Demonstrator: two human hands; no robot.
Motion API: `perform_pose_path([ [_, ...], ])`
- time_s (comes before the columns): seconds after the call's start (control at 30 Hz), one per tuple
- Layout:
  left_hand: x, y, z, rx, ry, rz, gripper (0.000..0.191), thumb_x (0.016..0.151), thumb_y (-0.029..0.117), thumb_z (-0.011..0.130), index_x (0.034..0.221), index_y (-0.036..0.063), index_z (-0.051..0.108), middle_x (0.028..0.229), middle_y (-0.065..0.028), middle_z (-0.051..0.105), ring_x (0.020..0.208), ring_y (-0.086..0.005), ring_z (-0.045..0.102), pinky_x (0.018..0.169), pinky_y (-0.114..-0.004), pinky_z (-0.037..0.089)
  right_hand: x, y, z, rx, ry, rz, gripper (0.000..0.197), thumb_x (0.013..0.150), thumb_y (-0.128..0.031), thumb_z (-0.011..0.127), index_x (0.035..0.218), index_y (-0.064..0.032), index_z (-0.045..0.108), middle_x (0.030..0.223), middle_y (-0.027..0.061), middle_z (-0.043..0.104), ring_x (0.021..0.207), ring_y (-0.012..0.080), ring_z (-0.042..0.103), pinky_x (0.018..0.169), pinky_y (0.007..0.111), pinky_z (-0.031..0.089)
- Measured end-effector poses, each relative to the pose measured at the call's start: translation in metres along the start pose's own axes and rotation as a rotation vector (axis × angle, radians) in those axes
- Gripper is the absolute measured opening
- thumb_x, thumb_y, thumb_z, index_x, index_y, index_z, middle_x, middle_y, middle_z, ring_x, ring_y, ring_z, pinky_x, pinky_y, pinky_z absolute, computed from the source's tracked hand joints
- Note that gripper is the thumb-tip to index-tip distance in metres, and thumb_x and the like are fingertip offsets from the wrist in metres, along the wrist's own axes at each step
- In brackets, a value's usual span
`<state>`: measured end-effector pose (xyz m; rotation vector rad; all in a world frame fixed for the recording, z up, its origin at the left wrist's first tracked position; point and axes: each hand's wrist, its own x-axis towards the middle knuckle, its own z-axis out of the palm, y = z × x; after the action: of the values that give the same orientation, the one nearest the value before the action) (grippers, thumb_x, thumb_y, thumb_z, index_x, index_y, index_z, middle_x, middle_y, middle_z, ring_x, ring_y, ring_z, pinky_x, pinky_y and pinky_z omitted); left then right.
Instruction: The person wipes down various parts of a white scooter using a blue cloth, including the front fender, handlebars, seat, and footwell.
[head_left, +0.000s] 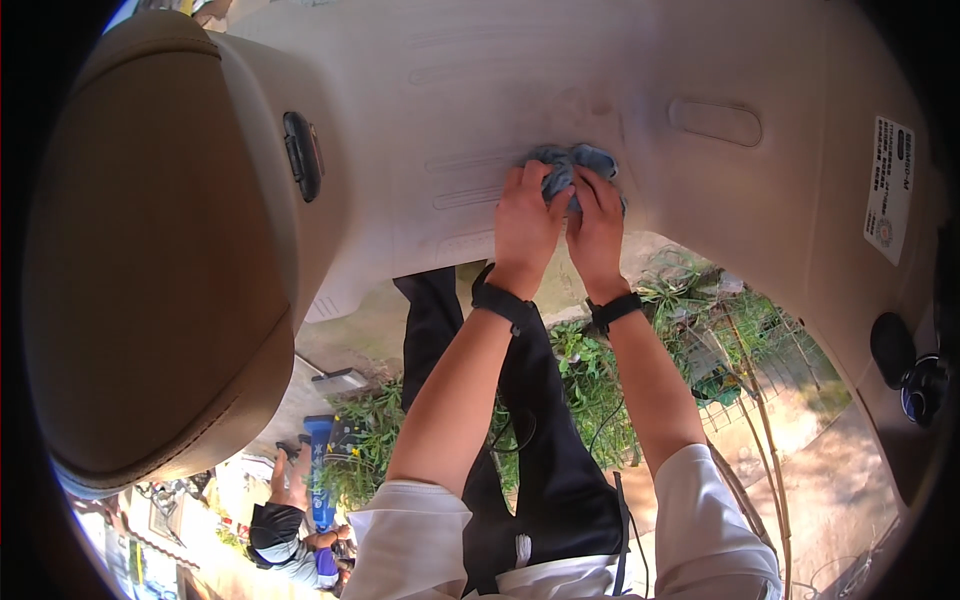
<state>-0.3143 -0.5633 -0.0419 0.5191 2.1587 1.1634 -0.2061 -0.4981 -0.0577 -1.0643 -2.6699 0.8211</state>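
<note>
A crumpled blue-grey cloth (556, 176) lies pressed against the beige plastic floorboard of a scooter (360, 150), near the corner where the front panel rises. My left hand (529, 217) grips its left part, fingers curled into the folds. On the right part of the same cloth my right hand (598, 221) is closed, its thumb side close to the left hand. Faint reddish smudges show on the plastic just beyond the cloth. Both wrists wear black bands.
The brown padded seat (165, 262) bulges at the left, with a black latch (304, 156) beside it. A white label (889, 189) bearing writing is on the right panel. Green plants (592, 375) and thin sticks stand below. A person (281, 536) is at lower left.
</note>
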Motion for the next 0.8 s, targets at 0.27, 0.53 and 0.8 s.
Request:
perform_pose_path([
  [0.27, -0.012, 0.009, 0.014, -0.057, -0.139, -0.115, 0.026, 0.087, 0.011, 0.069, 0.108, 0.0035, 0.056, 0.104, -0.0194, 0.060, 0.088, -0.0428, 0.061, 0.071, -0.048, 0.050, -0.018, 0.004, -0.014, 0.116, -0.022, 0.171, 0.039, 0.079, 0.007, 0.063, 0.117, -0.0002, 0.063, 0.121, 0.0146, 0.058, 0.112, 0.0365, 0.054, 0.094, 0.042, 0.048],
  [0.53, -0.030, -0.023, -0.094, 0.001, 0.104, -0.307, 0.029, 0.090, 0.013, 0.072, 0.110, -0.0009, 0.058, 0.105, -0.0167, 0.060, 0.083, -0.0279, 0.065, 0.070, -0.036, 0.055, 0.005, -0.087, 0.036, 0.382, -0.251, -0.042, 0.056, 0.068, 0.015, 0.060, 0.121, -0.0049, 0.066, 0.115, 0.0121, 0.055, 0.108, 0.0351, 0.053, 0.092, 0.041, 0.048],
  [0.8, 0.055, -0.020, -0.105, 0.027, 0.249, -0.197, 0.028, 0.092, 0.015, 0.069, 0.113, -0.0001, 0.058, 0.107, -0.0169, 0.061, 0.101, -0.0351, 0.060, 0.086, -0.041, 0.049, 0.090, -0.096, 0.056, 0.427, -0.184, -0.102, 0.060, 0.069, 0.016, 0.057, 0.124, -0.0062, 0.065, 0.115, 0.0143, 0.057, 0.105, 0.0351, 0.054, 0.087, 0.041, 0.050],
])
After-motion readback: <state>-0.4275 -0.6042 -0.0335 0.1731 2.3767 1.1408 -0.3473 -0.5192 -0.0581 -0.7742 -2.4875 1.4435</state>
